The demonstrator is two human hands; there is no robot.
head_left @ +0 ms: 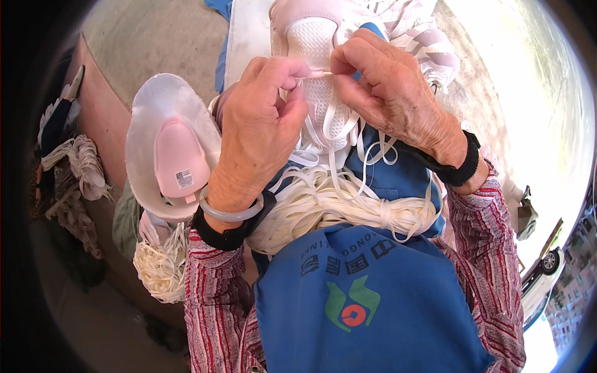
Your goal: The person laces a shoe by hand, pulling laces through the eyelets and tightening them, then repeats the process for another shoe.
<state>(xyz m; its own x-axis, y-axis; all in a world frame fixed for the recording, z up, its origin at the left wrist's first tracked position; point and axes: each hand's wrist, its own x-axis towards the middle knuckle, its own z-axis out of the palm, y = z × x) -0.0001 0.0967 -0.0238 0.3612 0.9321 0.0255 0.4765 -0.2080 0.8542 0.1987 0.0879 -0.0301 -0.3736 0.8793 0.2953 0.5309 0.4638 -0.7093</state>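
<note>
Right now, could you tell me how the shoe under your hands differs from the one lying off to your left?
The shoe being laced lies upper side up, its white mesh showing, while the shoe at the left lies sole up, its pale sole showing. The left hand and right hand pinch a white lace over the first; neither touches the second. Both are pink and white.

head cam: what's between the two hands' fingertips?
A flat white lace, pinched by left hand and right hand, over the shoe's white mesh tongue, per head view.
</note>
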